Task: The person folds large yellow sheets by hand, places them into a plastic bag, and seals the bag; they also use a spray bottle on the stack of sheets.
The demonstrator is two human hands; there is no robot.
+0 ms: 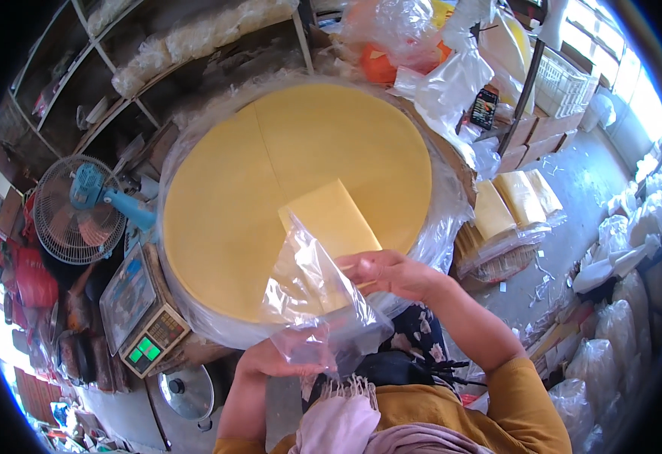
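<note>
Cluttered shelves, bagged goods and a standing fan (79,209) are ringing a low round table wrapped in plastic, where a big stack of round yellow sheets (270,174) is lying, cut into wedges. A weighing scale (143,318) is sitting just beside the table's near-left rim, and 3 piles of folded yellow sheets (516,200) are resting on the floor to the right.

Above the near edge of the stack, the person is holding a folded yellow sheet (329,216) in the right hand (391,272), fingers pinching its near corner. Its long axis is running away from the person and slightly leftward, so the free end is pointing out over the stack. The left hand (270,359) is closed on the lower part of a clear plastic bag (312,303), gripping it from below. The bag is rising between the 2 hands and overlapping the sheet's near end; whether that end is already inside the bag's mouth cannot be told. The right hand is the nearer one to the sheet, with the bag lying just to its left and below.
</note>
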